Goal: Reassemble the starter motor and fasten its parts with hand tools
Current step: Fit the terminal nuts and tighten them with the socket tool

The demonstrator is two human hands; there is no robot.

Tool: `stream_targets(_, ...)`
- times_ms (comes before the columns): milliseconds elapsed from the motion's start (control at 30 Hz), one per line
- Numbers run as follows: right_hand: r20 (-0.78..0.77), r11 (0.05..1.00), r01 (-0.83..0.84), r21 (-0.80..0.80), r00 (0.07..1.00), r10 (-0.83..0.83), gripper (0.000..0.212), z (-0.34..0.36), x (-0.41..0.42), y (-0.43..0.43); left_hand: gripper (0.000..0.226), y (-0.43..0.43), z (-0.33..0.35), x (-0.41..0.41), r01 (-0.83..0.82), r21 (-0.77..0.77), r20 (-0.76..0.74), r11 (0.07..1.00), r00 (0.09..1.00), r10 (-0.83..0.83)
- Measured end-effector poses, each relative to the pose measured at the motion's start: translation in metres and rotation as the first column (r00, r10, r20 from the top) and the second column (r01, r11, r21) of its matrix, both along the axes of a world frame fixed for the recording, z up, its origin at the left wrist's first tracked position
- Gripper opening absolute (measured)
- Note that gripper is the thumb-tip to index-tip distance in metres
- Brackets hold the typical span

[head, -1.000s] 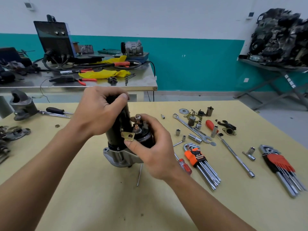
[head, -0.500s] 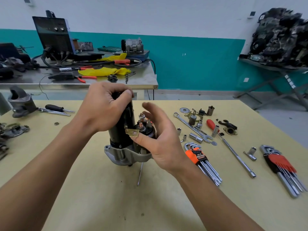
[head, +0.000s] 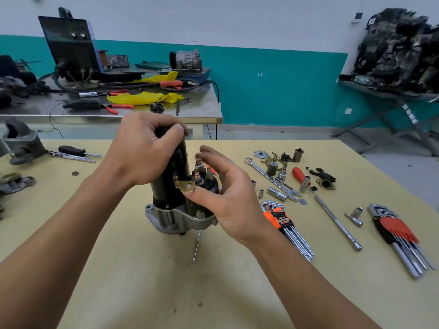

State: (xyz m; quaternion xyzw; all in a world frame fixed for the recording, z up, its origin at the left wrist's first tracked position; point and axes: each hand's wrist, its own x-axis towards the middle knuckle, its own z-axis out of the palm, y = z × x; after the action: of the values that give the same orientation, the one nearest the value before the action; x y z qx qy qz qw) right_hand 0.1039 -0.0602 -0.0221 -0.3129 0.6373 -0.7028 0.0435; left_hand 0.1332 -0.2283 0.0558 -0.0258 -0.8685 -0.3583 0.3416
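The starter motor [head: 169, 186] stands upright on its grey aluminium nose housing [head: 175, 218] in the middle of the yellow table [head: 142, 281]. My left hand [head: 140, 150] grips the top of its black cylindrical body from the left. My right hand [head: 225, 193] is beside the black solenoid cap [head: 209, 182], thumb tip touching a brass terminal tab [head: 185, 185], the other fingers spread loosely above the copper terminal studs [head: 198, 167]. A thin steel rod [head: 196, 245] lies under the motor's base.
To the right lie two hex key sets [head: 288, 227] [head: 399, 238], a combination wrench [head: 273, 179], a long extension bar [head: 332, 219], sockets, a red-handled screwdriver [head: 299, 174] and small starter parts [head: 325, 180]. A black-handled screwdriver [head: 73, 151] and grey castings [head: 21, 143] sit left. A steel bench [head: 107, 110] stands behind.
My right hand has let go of the solenoid cap and opened, its fingers lifting above the studs while the thumb stays at the brass tab. The left hand keeps gripping the motor body.
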Motion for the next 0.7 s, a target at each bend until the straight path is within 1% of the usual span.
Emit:
stream_targets(33, 0.024, 0.999, 0.005, -0.034, 1.0, -0.004, 0.056, -0.0002, 0.0002, -0.0012, 0.028, 0.0, 0.0001, 0.0, 0.001, 0.004, 0.003, 1.0, 1.0, -0.001)
stream_targets(67, 0.046, 0.997, 0.032, -0.068, 0.999, -0.029, 0.054, -0.0015, -0.0004, -0.0014, 0.027, 0.0, 0.0003, 0.0002, 0.001, 0.006, 0.007, 1.0, 1.0, -0.001)
stream_targets(100, 0.065, 0.994, 0.054, -0.091, 0.997, -0.048, 0.058, -0.0017, -0.0005, -0.0011, 0.026, 0.0, 0.0004, 0.0002, 0.001, 0.005, 0.009, 1.0, 1.0, -0.001)
stream_targets(167, 0.032, 0.998, 0.036, -0.042, 0.999, -0.035, 0.063, -0.0008, -0.0005, -0.0003, 0.026, -0.0004, 0.0004, 0.0005, 0.004, -0.001, 0.007, 1.0, 1.0, -0.004)
stream_targets(233, 0.008, 1.0, 0.004, -0.01, 1.0, -0.004, 0.057, 0.0003, 0.0006, -0.0012, 0.026, -0.0007, 0.0004, 0.0008, 0.004, -0.003, 0.005, 1.0, 1.0, -0.004)
stream_targets(267, 0.028, 0.999, 0.018, -0.038, 0.999, -0.017, 0.053, 0.0007, 0.0013, -0.0021, 0.026, -0.0005, 0.0003, 0.0008, 0.003, 0.0, 0.008, 1.0, 1.0, -0.003)
stream_targets(300, 0.049, 0.997, 0.043, -0.069, 0.998, -0.04, 0.053, 0.0001, 0.0013, -0.0019, 0.025, -0.0001, 0.0003, 0.0006, 0.003, 0.006, 0.012, 1.0, 1.0, -0.003)
stream_targets(333, 0.061, 0.995, 0.058, -0.079, 0.997, -0.053, 0.058, 0.0003, 0.0011, -0.0016, 0.025, 0.0003, 0.0003, 0.0003, 0.003, 0.012, 0.013, 1.0, 1.0, -0.003)
stream_targets(400, 0.02, 0.999, 0.031, -0.011, 0.999, -0.031, 0.066, 0.002, 0.001, -0.0014, 0.025, 0.0003, 0.0004, 0.0, 0.0, 0.011, 0.01, 1.0, 1.0, 0.0)
stream_targets(433, 0.0, 1.0, 0.01, 0.01, 1.0, -0.01, 0.065, 0.0023, 0.0013, -0.002, 0.025, 0.0002, 0.0004, 0.0001, -0.001, 0.006, 0.008, 1.0, 1.0, 0.001)
stream_targets(467, -0.004, 1.0, 0.006, -0.005, 1.0, -0.006, 0.058, 0.001, 0.0008, -0.0027, 0.025, 0.0004, 0.0002, 0.0001, 0.001, 0.005, 0.008, 1.0, 1.0, -0.001)
stream_targets(500, 0.018, 0.998, 0.026, -0.054, 1.0, -0.025, 0.05, 0.0002, 0.0013, -0.0031, 0.025, 0.0009, 0.0002, -0.0005, 0.005, 0.007, 0.011, 1.0, 1.0, -0.005)
stream_targets(533, 0.042, 0.994, 0.053, -0.097, 0.998, -0.049, 0.048, -0.0008, 0.0016, -0.0029, 0.025, 0.0012, 0.0005, -0.0012, 0.005, 0.011, 0.016, 1.0, 1.0, -0.006)
stream_targets(567, 0.053, 0.991, 0.074, -0.111, 0.996, -0.069, 0.052, -0.0011, 0.0015, -0.0032, 0.024, 0.0017, 0.0008, -0.0014, 0.001, 0.016, 0.02, 1.0, 1.0, -0.002)
stream_targets(633, 0.006, 0.998, 0.056, -0.029, 0.998, -0.056, 0.059, -0.0001, 0.0007, -0.0029, 0.025, 0.0023, 0.0007, -0.0018, -0.005, 0.021, 0.015, 1.0, 1.0, 0.004)
stream_targets(667, -0.014, 1.0, 0.026, 0.006, 1.0, -0.026, 0.057, 0.0019, 0.0008, -0.0025, 0.025, 0.0028, 0.0002, -0.0018, -0.005, 0.022, 0.008, 1.0, 1.0, 0.005)
stream_targets(700, -0.02, 1.0, 0.013, 0.006, 1.0, -0.013, 0.052, 0.003, 0.0008, -0.0025, 0.026, 0.0034, -0.0006, -0.002, -0.005, 0.026, -0.003, 1.0, 1.0, 0.005)
